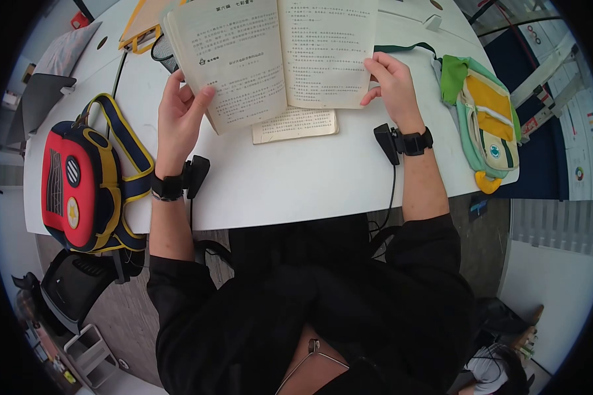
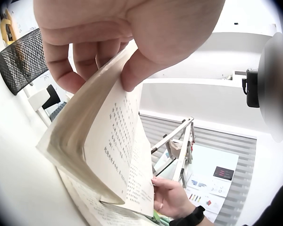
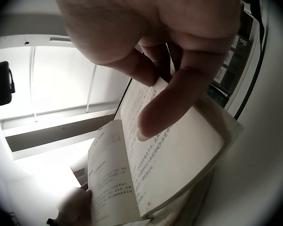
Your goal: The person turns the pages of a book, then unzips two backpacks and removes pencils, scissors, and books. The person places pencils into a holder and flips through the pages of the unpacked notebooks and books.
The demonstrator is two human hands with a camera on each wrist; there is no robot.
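An open book (image 1: 329, 59) with printed pages is held up and tilted above the white table. My left hand (image 1: 180, 122) grips its left side, thumb on the page and fingers behind the thick stack of leaves (image 2: 78, 120). At the right edge, my right hand (image 1: 398, 89) holds the book between thumb and fingers; in the right wrist view a digit presses on the printed page (image 3: 179, 155). Beneath lies another printed book (image 1: 296, 126), partly hidden by the held one.
A red, car-like backpack (image 1: 76, 184) stands at the table's left edge. On the right lies a green and yellow backpack (image 1: 491, 125). Behind the book's left side is a black mesh holder (image 2: 21, 61). Cables hang from both wrist cameras over the table's (image 1: 270, 187) front edge.
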